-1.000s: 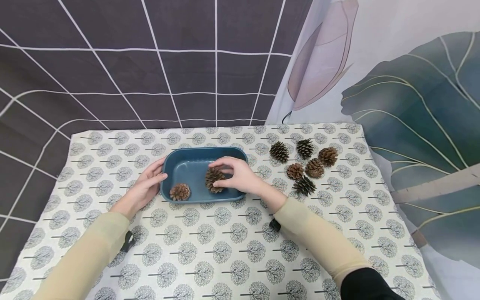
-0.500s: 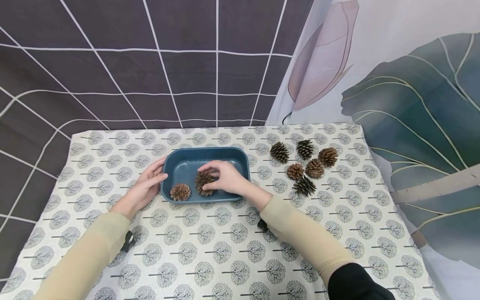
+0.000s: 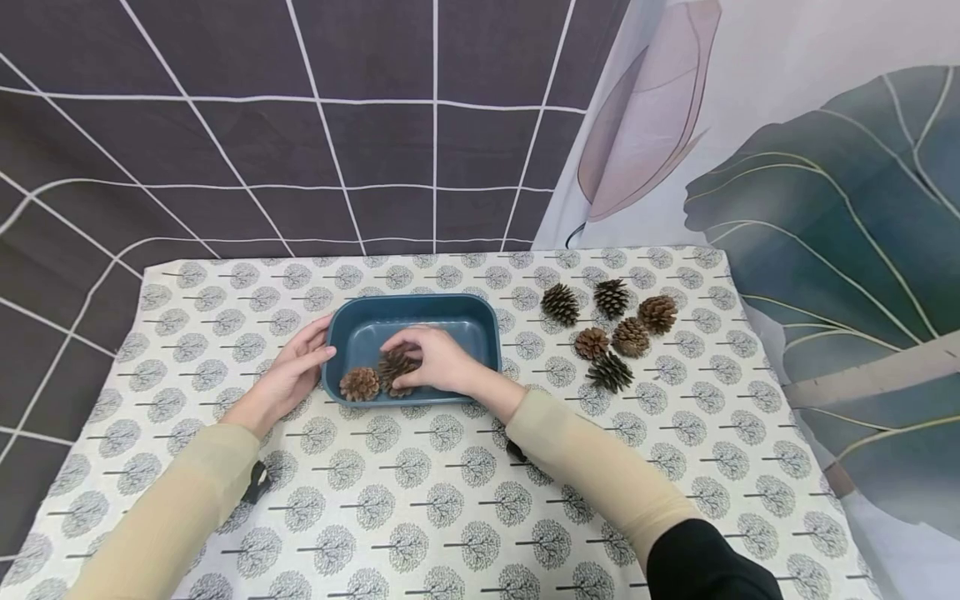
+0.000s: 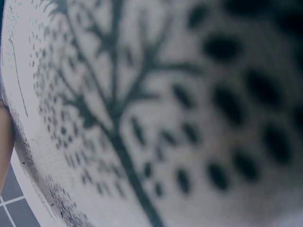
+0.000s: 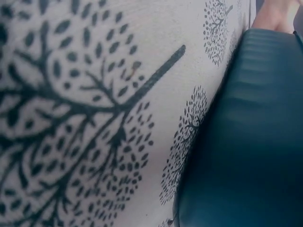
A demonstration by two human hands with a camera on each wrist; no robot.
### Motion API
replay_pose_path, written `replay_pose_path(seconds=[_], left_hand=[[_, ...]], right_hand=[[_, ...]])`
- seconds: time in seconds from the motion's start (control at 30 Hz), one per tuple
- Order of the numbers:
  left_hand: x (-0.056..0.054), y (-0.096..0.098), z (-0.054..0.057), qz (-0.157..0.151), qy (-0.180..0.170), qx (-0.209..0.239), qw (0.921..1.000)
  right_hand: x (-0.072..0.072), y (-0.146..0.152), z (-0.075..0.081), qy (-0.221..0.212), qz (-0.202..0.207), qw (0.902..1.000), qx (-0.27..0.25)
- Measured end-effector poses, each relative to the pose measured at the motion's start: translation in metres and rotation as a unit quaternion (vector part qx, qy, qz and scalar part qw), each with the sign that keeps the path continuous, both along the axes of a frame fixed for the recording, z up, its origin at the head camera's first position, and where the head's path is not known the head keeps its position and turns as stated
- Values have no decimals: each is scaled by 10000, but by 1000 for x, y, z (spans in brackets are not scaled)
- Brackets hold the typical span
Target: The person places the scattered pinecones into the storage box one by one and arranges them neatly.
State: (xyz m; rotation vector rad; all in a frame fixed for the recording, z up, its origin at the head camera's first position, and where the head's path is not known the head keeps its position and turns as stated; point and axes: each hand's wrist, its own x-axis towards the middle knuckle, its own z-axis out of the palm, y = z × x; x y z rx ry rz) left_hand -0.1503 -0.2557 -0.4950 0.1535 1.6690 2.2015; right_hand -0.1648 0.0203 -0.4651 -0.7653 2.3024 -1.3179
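In the head view a dark blue rectangular tub (image 3: 457,398) stands on the table. Against its left end rests my left hand (image 3: 294,367), thumb and fingers touching the rim. My right hand (image 3: 435,358) reaches inside and pinches a brown pinecone (image 3: 396,371) between thumb and fingers, partly covering it. Right beside that cone a lighter brown pinecone (image 3: 360,384) lies in the tub's near left corner. The right wrist view shows the tub's outer wall (image 5: 246,123) close up, with a bit of hand at the top right.
Several loose pinecones lie in a group on the right, including a dark one (image 3: 610,372) in front and a brown one (image 3: 657,314). A tree-print cloth (image 3: 420,517) covers the table. A dark gridded backdrop (image 3: 375,142) hangs behind.
My right hand has carried the pinecone left inside the tub, up to the cone in the corner. The left hand and the tub have stayed in place.
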Motion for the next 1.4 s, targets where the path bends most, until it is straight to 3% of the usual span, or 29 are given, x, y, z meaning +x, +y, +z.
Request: replay_pose_path(seconds=[0.67,1.2,1.4], left_hand=[[2,-2,1,24,-39,-114,9999],[0,-1,0,35,-119,-371,9992],[-1,-2,-1,30,-120,-193,9997]], right_hand=[[4,-6,3,644,420,9948,665],[1,-1,5,599,490,9945,703],[-2,5,8,432,495,9971,382]])
